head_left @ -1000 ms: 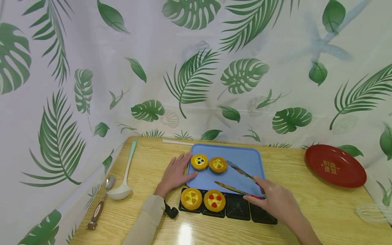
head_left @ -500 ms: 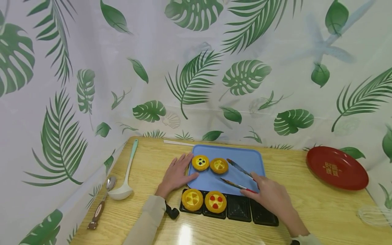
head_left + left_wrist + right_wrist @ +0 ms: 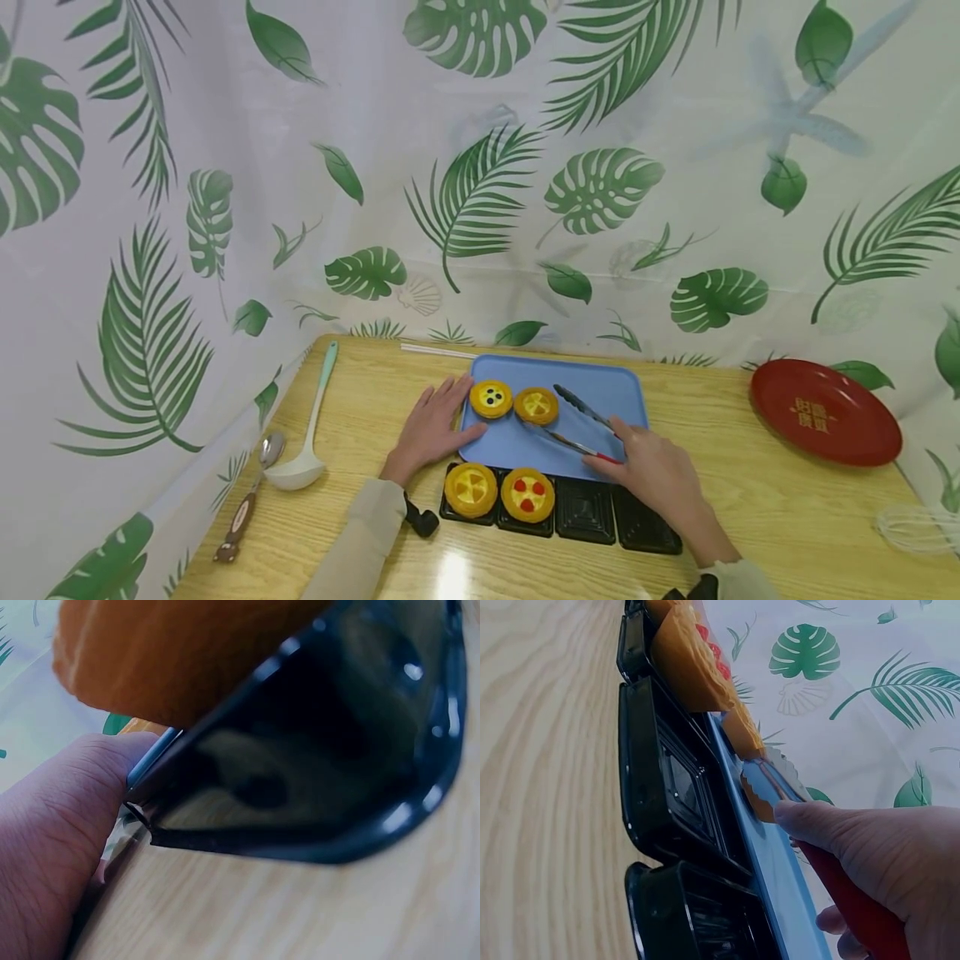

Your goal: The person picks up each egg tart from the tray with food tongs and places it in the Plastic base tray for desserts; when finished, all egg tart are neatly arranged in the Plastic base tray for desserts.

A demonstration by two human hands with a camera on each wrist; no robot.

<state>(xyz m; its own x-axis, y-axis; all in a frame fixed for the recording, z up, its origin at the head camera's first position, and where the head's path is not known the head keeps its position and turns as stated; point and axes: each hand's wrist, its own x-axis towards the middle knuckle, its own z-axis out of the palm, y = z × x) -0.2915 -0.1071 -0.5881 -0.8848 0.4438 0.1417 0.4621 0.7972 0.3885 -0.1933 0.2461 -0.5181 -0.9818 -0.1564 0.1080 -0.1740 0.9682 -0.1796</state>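
Observation:
My left hand (image 3: 427,433) lies with extended fingers along the left edge of a blue tray (image 3: 611,387), its thumb reaching over the rim. In my right hand (image 3: 663,479) I hold red-handled metal tongs (image 3: 577,407), spread apart over the tray. Between their tips, at the right side, is an egg tart with yellow wedges (image 3: 536,406); whether they touch it I cannot tell. Left of it sits an egg tart with dark berries (image 3: 491,399). In front, a black compartment box (image 3: 585,510) holds a yellow-wedge tart (image 3: 471,490) and a tart with red pieces (image 3: 528,495).
A white ladle (image 3: 296,469) and a brown-handled spoon (image 3: 243,504) lie at the left. Chopsticks (image 3: 437,349) lie behind the tray. To the right are a red oval plate (image 3: 825,412) and a pale whisk (image 3: 911,527). A leaf-patterned curtain (image 3: 480,208) closes off the back.
The tongs have shifted left and their lower arm has moved up to the right-hand tart on the tray. My right hand has moved slightly left. My left hand keeps its place.

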